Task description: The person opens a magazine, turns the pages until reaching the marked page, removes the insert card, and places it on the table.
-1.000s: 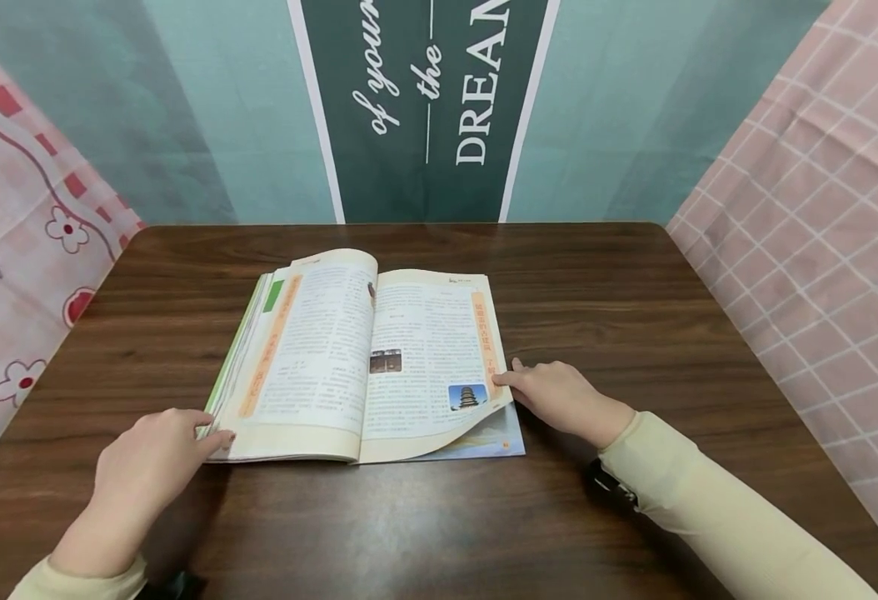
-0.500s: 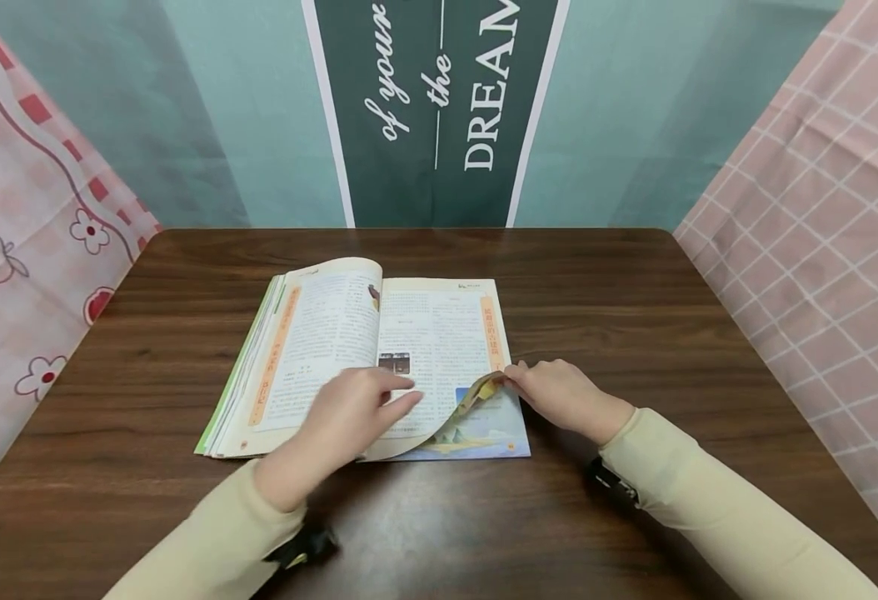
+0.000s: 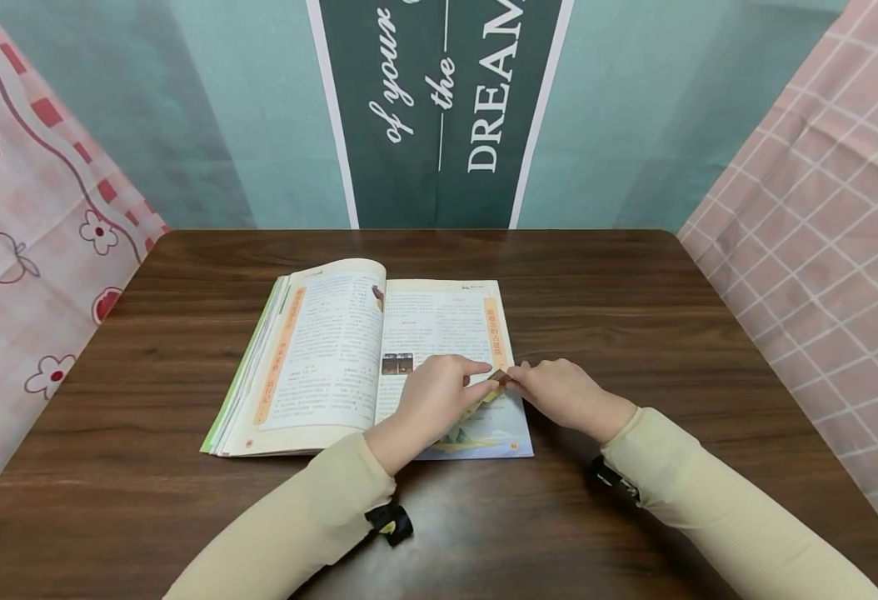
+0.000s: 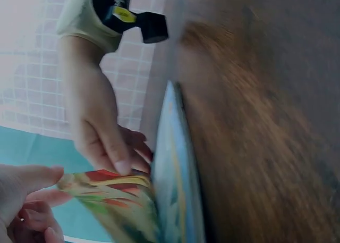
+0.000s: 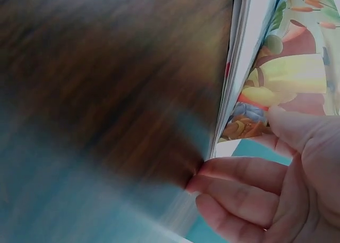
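An open book [image 3: 326, 350] lies on the table, its left pages bulging near the spine. The lower right corner of its right-hand page [image 5: 295, 75] is lifted, and a colourful picture shows on its underside. My right hand [image 3: 562, 396] pinches this page at the right edge, thumb on the picture and a finger behind. From the left, my left hand [image 3: 439, 392] reaches across the book. In the left wrist view, the fingertips [image 4: 53, 174] of that hand have the lifted corner between them. The pale blue page [image 3: 476, 442] beneath is partly uncovered.
The dark wooden table [image 3: 634, 308] surrounds the book. Behind it hangs a teal cloth [image 3: 274, 108] with white lettering, with pink patterned cloths [image 3: 34, 250] at both sides. Each wrist carries a black strap [image 3: 390, 523].
My left hand has left the book's left edge and moved right to the page corner. The corner has risen and curled up in my right hand, which stays at the right edge.
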{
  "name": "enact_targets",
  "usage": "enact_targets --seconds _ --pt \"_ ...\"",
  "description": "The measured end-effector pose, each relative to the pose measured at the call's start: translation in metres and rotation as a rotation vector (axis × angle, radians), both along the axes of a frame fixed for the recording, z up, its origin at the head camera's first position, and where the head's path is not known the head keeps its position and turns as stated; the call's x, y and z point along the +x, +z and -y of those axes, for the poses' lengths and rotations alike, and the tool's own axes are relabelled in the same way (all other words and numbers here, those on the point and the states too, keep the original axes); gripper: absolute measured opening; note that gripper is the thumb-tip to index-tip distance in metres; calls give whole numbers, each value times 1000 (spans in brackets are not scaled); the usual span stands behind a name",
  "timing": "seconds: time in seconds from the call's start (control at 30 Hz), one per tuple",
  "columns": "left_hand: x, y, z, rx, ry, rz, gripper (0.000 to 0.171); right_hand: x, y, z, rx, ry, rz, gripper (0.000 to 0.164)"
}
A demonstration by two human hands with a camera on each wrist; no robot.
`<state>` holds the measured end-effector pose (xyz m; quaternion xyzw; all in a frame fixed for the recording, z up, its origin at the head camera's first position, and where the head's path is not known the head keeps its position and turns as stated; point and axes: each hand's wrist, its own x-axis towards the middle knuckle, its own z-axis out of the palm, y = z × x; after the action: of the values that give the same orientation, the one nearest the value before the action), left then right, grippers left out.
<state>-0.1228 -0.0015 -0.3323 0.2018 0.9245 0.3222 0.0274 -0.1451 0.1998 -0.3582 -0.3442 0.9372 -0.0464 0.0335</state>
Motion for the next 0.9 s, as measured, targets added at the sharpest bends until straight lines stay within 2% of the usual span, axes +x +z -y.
enact_targets --seconds 0.07,0.13,0.2,0.3,0.47,0.57,0.73,0.9 --pt "-2 -2 -1 -5 7 -12 18 -1 0 -1 -9 -8 41 27" --pt "-3 -3 3 -5 21 -40 16 -1 1 -3 -2 -35 106 47" --pt "-4 -1 11 7 49 -78 14 -2 2 -4 3 -80 184 69" --pt "-6 5 30 59 114 -137 12 -2 5 -7 22 -128 255 88" --pt "-5 14 74 155 257 -199 9 2 7 -9 66 -84 264 94" --pt "-1 18 102 161 346 -240 8 4 7 -9 110 -50 242 92" --pt "13 24 145 115 456 -311 6 7 10 -5 171 -24 221 90" --pt "30 27 177 40 550 -313 7 10 10 -3 188 -24 210 88"
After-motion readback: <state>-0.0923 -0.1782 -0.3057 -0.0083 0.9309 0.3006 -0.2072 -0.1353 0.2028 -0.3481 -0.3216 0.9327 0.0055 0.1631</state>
